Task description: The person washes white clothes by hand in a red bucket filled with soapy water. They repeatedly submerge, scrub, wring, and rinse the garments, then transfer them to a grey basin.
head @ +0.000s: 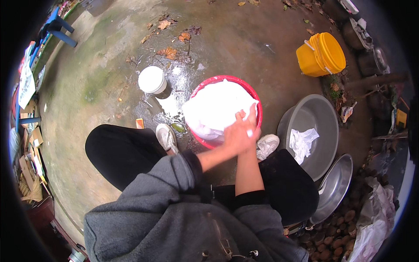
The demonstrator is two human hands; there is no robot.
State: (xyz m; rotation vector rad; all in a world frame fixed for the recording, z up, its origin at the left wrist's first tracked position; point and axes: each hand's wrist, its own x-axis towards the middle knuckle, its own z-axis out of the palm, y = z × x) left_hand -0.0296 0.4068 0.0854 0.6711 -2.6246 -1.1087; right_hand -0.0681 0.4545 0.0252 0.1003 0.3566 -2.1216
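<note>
A large heap of white cloth point(219, 104) fills a red basin point(251, 88) on the wet concrete between my feet. At the basin's near right side, my left hand point(234, 137) crosses over my right hand point(253, 126) and partly hides it. Blur softens both hands. A fold of the cloth lies between the fingers of my right hand. Whether my left hand grips anything is hidden. Between the hands shows a small white spot point(250, 133), too blurred to identify.
A lidded white tub point(152, 80) and an orange brush point(139, 123) lie to the left. On the right are a grey plastic tub point(322, 137) holding crumpled white cloth point(302, 144), a metal basin point(340, 186) and a yellow bucket point(306, 60). Farther left stands a blue stool point(62, 28).
</note>
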